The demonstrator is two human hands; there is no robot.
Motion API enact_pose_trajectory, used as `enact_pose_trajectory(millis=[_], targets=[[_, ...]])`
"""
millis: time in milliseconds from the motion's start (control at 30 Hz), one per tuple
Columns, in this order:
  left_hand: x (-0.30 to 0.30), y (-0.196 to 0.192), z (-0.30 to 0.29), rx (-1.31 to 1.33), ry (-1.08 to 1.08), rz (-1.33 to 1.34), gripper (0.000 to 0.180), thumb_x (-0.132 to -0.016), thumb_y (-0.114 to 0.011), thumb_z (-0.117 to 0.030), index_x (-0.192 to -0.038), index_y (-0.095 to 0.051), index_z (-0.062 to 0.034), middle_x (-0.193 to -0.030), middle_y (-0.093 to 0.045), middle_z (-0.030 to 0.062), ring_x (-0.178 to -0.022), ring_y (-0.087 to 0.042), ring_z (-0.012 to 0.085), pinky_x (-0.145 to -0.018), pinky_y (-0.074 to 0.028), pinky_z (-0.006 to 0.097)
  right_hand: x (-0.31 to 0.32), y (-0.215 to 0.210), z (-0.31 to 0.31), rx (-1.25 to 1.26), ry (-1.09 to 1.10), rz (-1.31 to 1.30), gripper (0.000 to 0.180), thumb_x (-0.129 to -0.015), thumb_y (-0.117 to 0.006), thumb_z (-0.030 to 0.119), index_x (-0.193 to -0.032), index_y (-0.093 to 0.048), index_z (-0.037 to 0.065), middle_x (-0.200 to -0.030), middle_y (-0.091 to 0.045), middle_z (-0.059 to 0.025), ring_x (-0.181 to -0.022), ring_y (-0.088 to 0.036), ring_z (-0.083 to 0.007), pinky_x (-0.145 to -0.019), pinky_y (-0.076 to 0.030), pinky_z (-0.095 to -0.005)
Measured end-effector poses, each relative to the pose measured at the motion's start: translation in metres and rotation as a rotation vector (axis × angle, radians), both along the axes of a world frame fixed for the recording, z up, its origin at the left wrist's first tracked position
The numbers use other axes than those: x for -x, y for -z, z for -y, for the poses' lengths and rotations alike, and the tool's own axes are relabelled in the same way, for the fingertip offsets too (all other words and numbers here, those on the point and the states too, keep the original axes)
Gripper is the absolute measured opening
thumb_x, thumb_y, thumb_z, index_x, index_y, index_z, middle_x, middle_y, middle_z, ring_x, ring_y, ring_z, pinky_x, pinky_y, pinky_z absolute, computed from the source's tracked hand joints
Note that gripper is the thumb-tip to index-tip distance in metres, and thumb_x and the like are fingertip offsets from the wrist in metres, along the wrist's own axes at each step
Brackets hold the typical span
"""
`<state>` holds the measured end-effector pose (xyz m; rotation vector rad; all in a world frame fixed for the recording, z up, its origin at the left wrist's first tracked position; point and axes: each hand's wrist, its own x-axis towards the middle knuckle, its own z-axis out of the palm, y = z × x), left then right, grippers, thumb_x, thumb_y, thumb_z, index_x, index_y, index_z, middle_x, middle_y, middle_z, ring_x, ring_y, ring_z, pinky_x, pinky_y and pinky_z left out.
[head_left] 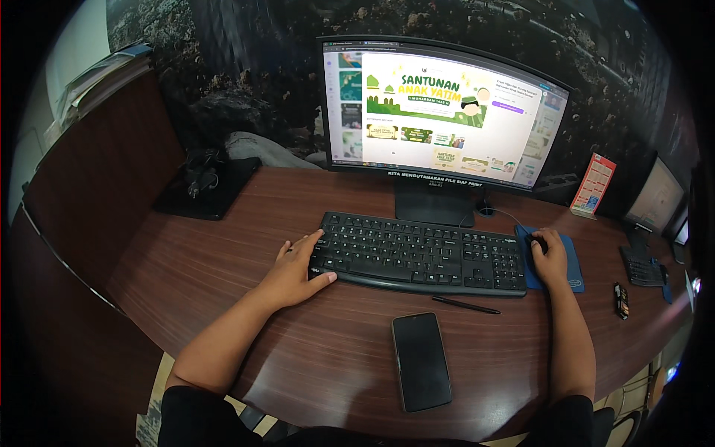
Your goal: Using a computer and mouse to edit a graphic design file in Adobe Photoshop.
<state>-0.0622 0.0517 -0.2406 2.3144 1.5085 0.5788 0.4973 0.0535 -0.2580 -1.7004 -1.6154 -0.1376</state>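
Resting at the left end of a keyboard, the left hand is lying loosely open, fingers slightly spread and gripping nothing. Right of centre, the right hand is curling over a mouse, its bent fingers covering so much that only a dark, rounded part is showing. The mouse is sitting on a blue mouse pad, which is poking out on both sides of the wrist.

The keyboard is stretching across the middle of the frame, sloping gently down toward the right. It is showing a long black body, close rows of black keys with pale markings, a number block at its right end and a smooth, rounded front edge.

Below it, a slim black pen is lying on the brown desk, and a phone with a dark screen is lying face up at lower centre. Above, a wide black monitor is displaying green and yellow pictures on white. At the right, an orange-red calendar is standing upright. At upper left, papers are leaning in a stack.
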Motion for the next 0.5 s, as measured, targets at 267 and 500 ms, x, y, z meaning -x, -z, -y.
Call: enact_pose_trajectory(millis=[267,500], targets=[[0.0002,-0.0004,0.0014,0.01,-0.002,0.0,0.092,-0.092,-0.072,-0.045,-0.158,-0.029,0.0017,-0.156,-0.043,0.0302,-0.149,-0.037,0.0426,-0.125,-0.015,0.06,0.0009,-0.0009,0.0011,-0.001,0.002,-0.016,0.022,-0.087,-0.066,0.01,-0.107,-0.071,0.002,-0.121,-0.067,-0.0141,-0.115,-0.066,-0.0341,-0.098,-0.051,-0.0391],[0.0004,0.0001,-0.0003,0.026,0.007,0.004,0.092,-0.093,-0.072,-0.046,-0.159,-0.028,0.0009,-0.156,-0.042,0.0324,-0.151,-0.034,0.0445,-0.126,-0.015,0.058,-0.0005,-0.0007,0.0008,-0.009,-0.008,-0.015,0.022,-0.087,-0.066,0.01,-0.107,-0.07,0.002,-0.119,-0.067,-0.0141,-0.114,-0.066,-0.0338,-0.098,-0.051,-0.0391]])
